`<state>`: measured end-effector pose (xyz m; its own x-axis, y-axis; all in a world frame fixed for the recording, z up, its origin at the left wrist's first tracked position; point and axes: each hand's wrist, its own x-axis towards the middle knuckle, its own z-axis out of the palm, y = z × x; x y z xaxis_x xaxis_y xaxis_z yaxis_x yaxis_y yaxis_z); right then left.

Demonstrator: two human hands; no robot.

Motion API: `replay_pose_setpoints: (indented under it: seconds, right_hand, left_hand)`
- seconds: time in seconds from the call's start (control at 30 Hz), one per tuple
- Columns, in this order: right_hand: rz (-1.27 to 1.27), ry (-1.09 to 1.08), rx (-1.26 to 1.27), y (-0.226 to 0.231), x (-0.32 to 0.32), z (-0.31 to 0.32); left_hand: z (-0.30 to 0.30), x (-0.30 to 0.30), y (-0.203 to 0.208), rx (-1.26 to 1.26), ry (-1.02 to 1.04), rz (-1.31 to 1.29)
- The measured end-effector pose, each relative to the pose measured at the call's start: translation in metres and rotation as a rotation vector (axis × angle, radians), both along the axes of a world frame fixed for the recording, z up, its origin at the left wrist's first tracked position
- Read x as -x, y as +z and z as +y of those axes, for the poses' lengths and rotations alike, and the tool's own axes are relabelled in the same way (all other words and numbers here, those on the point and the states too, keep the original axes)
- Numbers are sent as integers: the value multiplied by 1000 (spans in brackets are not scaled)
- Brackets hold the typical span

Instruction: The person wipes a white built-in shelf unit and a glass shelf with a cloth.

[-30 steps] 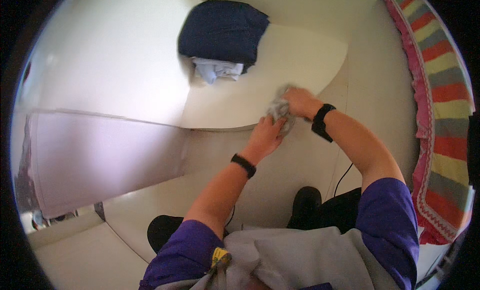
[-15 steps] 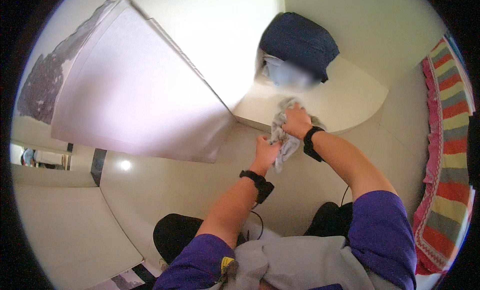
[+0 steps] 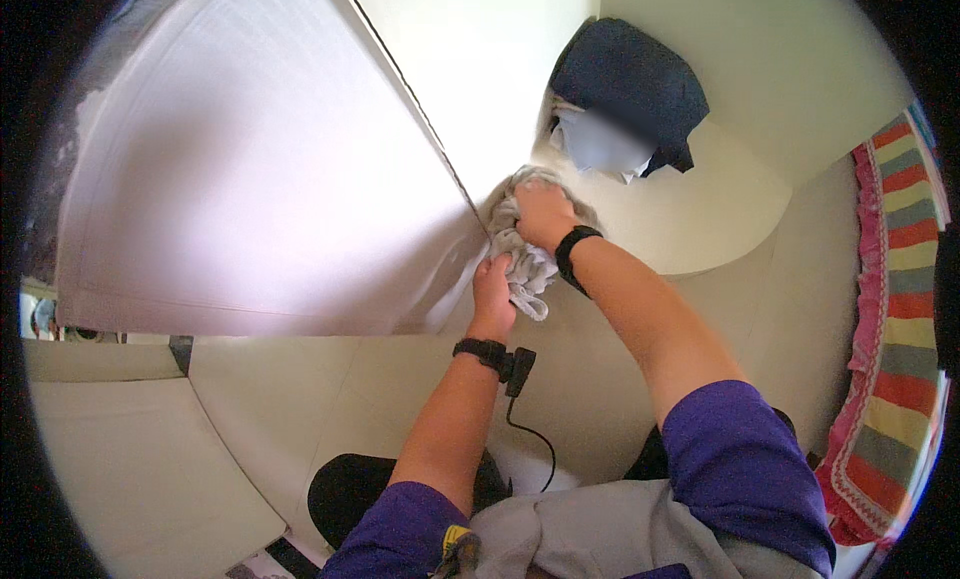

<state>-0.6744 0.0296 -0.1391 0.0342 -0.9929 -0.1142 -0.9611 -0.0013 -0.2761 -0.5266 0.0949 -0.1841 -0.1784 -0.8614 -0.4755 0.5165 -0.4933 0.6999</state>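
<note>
A crumpled grey-white cloth [image 3: 525, 259] lies bunched over the left part of a cream, round-edged shelf [image 3: 690, 229], with a loop of it hanging below the front edge. My right hand [image 3: 545, 214] presses down on the upper part of the cloth, fingers curled into it. Lower and to the left, my left hand [image 3: 491, 294] is closed on the cloth's hanging end, close to the corner of a large white sheet-covered panel [image 3: 250, 179]. The cloth hides some of the fingertips. Each wrist carries a black band.
At the back of the shelf sits a dark blue fabric item [image 3: 630, 74] over a pale, partly blurred bundle [image 3: 600, 144]. A striped cloth with a pink frill [image 3: 900, 279] hangs at the right. A white ledge [image 3: 130, 459] stands at lower left. A black cable [image 3: 545, 439] dangles below my left wrist.
Both hands have shifted left with the cloth, toward the corner where the shelf meets the white panel. The panel fills more of the left side of the view.
</note>
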Motion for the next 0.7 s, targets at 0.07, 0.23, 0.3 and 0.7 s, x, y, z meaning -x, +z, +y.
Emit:
replay_pose_setpoints:
  seconds: [0.07, 0.23, 0.3, 0.7]
  right_hand:
    - [26, -66, 0, 8, -43, 8]
    - [-34, 248, 26, 3, -34, 24]
    - [-328, 269, -24, 20, -27, 36]
    - [-694, -45, -339, 77, 14, 125]
  left_hand:
    - [-3, -28, -31, -104, 73, 95]
    - [21, -33, -26, -282, 77, 370]
    - [29, -30, -20, -254, 71, 438]
    - [47, 9, 29, -44, -278, 191]
